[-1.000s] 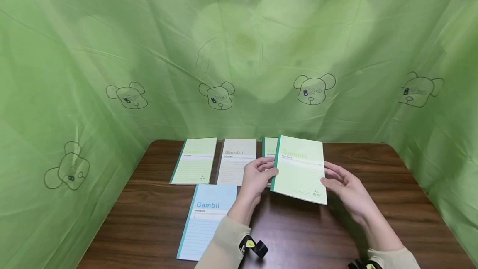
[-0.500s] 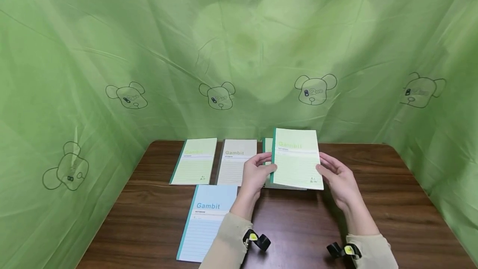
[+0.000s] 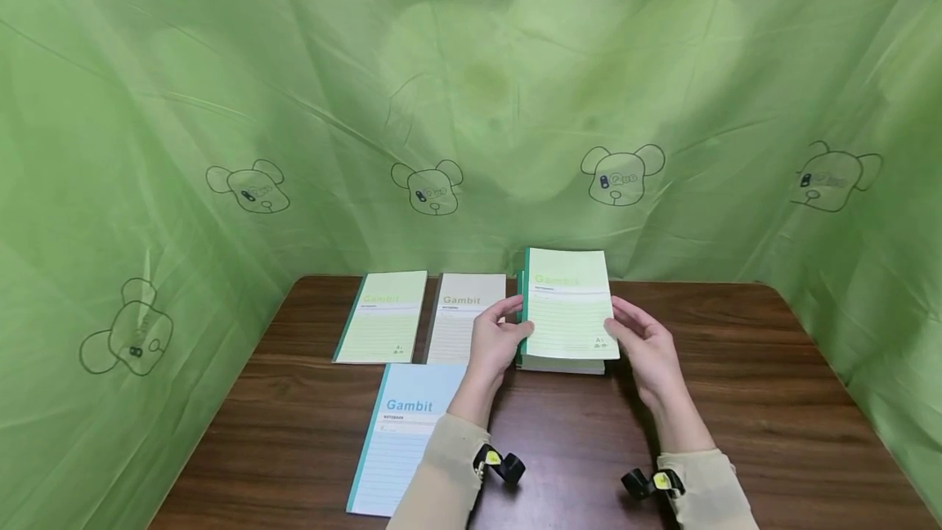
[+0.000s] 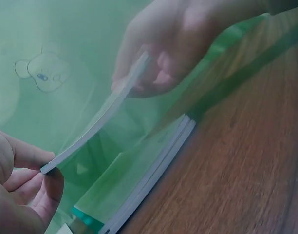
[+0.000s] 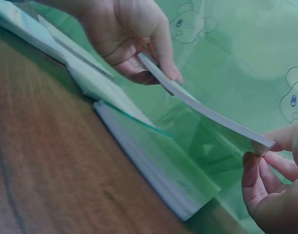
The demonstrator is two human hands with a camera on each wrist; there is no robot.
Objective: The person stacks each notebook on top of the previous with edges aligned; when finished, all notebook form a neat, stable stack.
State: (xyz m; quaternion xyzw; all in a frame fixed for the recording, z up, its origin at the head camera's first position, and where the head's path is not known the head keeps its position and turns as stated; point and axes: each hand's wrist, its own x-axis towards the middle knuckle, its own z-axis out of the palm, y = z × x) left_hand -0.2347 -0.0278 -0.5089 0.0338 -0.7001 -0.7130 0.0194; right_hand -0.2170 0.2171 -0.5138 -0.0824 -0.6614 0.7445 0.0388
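Note:
A pale green notebook [image 3: 568, 309] with a dark green spine is held up in the head view, above a small stack of notebooks [image 3: 562, 366]. My left hand [image 3: 495, 343] pinches its spine edge, thumb on the cover. On the opposite edge, my right hand [image 3: 648, 350] grips it between thumb and fingers. Both wrist views show a gap between the held notebook [image 4: 98, 117] and the stack [image 5: 144, 161] beneath, whose top notebook is also green. The held notebook bends slightly between the hands.
Left of the stack lie a grey notebook [image 3: 468, 317] and another green notebook [image 3: 383, 317] along the table's back. A blue notebook [image 3: 405, 440] lies nearer, partly behind the left forearm. Green cloth [image 3: 515, 105] hangs behind the wooden table [image 3: 773, 399].
The held notebook has moved left and back from beside the stack to over it, and has straightened. My right hand has travelled left with it; my left hand has shifted slightly left.

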